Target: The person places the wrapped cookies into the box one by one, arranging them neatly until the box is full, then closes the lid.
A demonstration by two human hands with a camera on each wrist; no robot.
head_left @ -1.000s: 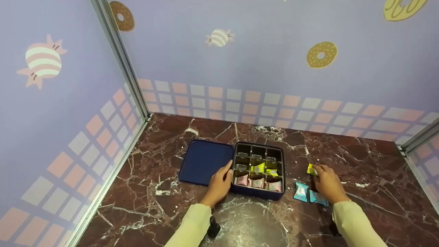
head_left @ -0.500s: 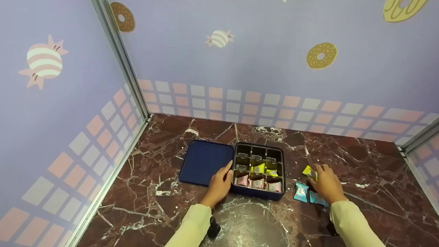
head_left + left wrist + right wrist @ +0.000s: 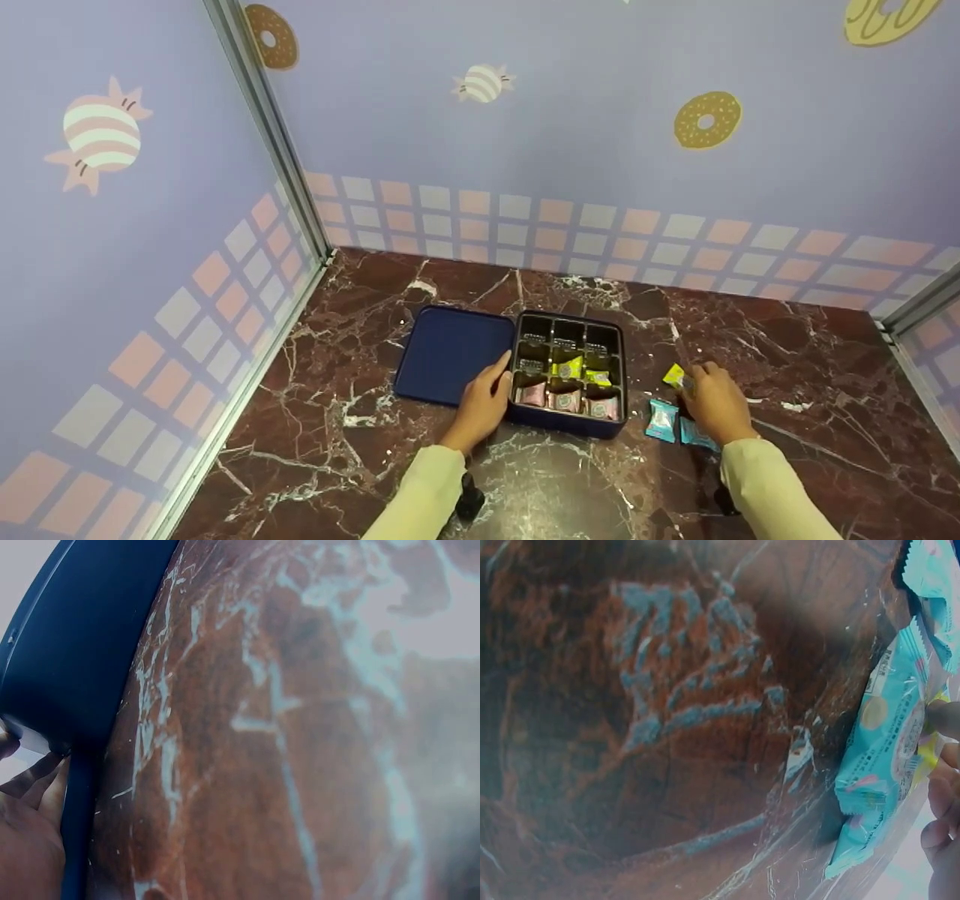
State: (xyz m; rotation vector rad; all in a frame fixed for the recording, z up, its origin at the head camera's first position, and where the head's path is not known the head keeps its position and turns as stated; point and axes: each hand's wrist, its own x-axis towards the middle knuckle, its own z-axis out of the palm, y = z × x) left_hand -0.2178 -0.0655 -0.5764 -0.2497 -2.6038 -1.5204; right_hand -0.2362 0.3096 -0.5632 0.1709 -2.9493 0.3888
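A navy box (image 3: 568,425) with a nine-cell divider stands on the marbled table. Pink-wrapped candies (image 3: 567,401) fill its front row. Two yellow-wrapped candies (image 3: 569,367) lie in the middle row, in the centre and right cells. My left hand (image 3: 481,405) rests against the box's left side, fingers along the wall; in the left wrist view its fingertips (image 3: 54,765) touch the dark side. Right of the box, my right hand (image 3: 718,401) pinches a yellow-wrapped candy (image 3: 674,375) near the tabletop. Two blue-wrapped candies (image 3: 661,420) lie beside that hand, one partly under it.
The navy lid (image 3: 452,352) lies flat to the left of the box, against it. The box's back row and middle-left cell show only dark liner. Patterned walls (image 3: 585,135) bound the table at the back and both sides.
My right hand has drawn the yellow candy slightly nearer, and the candy has turned between the fingers. The left hand and the box stay in place.
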